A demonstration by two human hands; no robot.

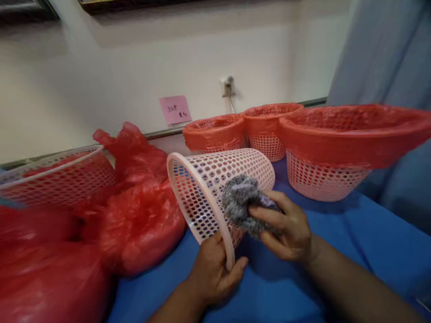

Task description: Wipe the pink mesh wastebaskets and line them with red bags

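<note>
A pale pink perforated plastic wastebasket (235, 162) lies tilted on its side, its open mouth facing left and toward me. My left hand (215, 271) grips the lower part of its rim, fingers inside and thumb outside. In my right hand (286, 224) is a bunched grey fuzzy cloth (239, 202), pressed against or very close to the basket's outer wall near the rim. Part of the cloth is hidden by my fingers.
Three wastebaskets lined with red bags stand behind and to the right, the nearest basket (326, 175) largest. Filled red plastic bags (138, 224) crowd the left, beside another pale basket (67, 177). A blue surface (276, 287) lies underneath; a pink note (175, 110) and socket (227, 86) are on the wall.
</note>
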